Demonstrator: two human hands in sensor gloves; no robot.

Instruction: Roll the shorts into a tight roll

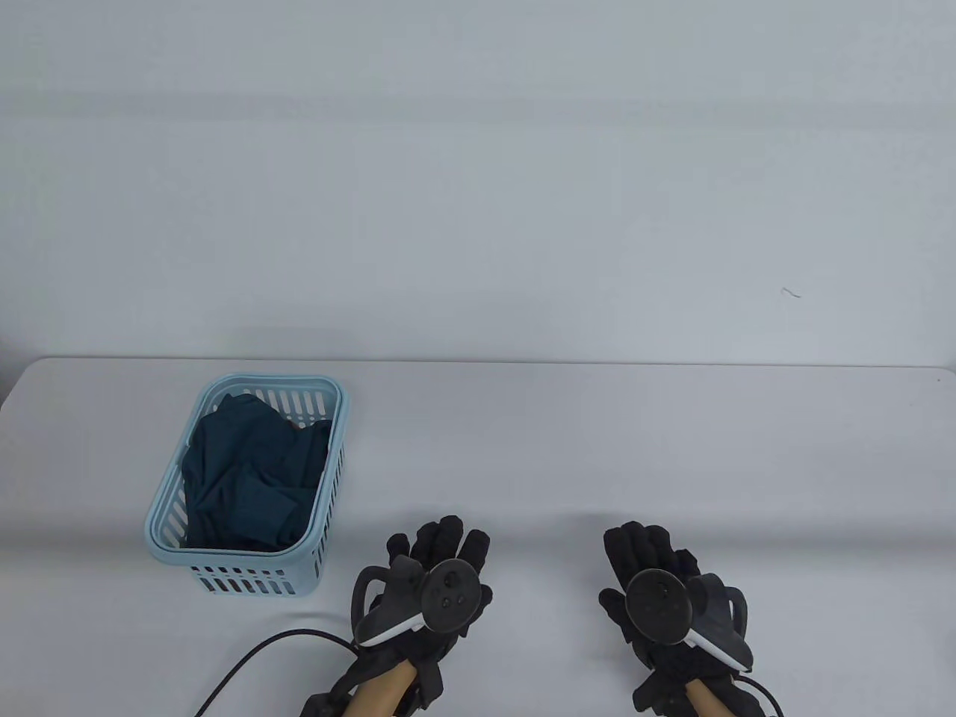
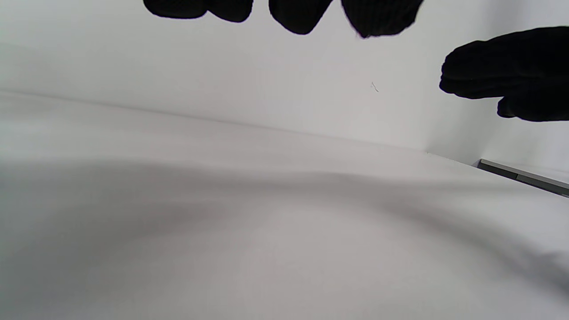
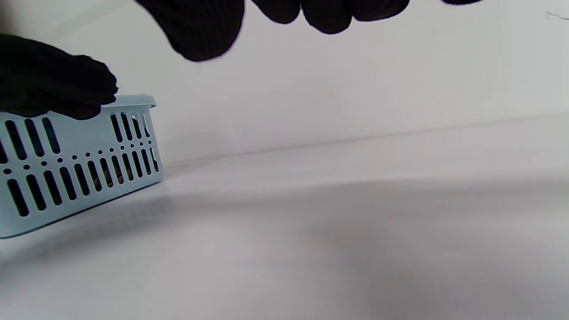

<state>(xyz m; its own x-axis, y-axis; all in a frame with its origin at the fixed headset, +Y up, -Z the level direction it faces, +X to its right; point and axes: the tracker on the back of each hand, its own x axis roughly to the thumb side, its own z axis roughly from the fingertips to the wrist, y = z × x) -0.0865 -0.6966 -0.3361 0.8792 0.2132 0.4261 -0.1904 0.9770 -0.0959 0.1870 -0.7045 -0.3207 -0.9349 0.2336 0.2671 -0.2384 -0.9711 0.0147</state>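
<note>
White table (image 1: 567, 448) stretches wide, pale blue basket (image 1: 317, 478) at its left with the dark teal shorts (image 1: 250, 478) crumpled inside, and near the front edge the left hand (image 1: 433, 590) and right hand (image 1: 661, 597) hover apart, fingers loosely extended, holding nothing.

Dark teal shorts (image 1: 250, 478) lie crumpled in a blue basket (image 1: 173, 485); both hands empty.
</note>
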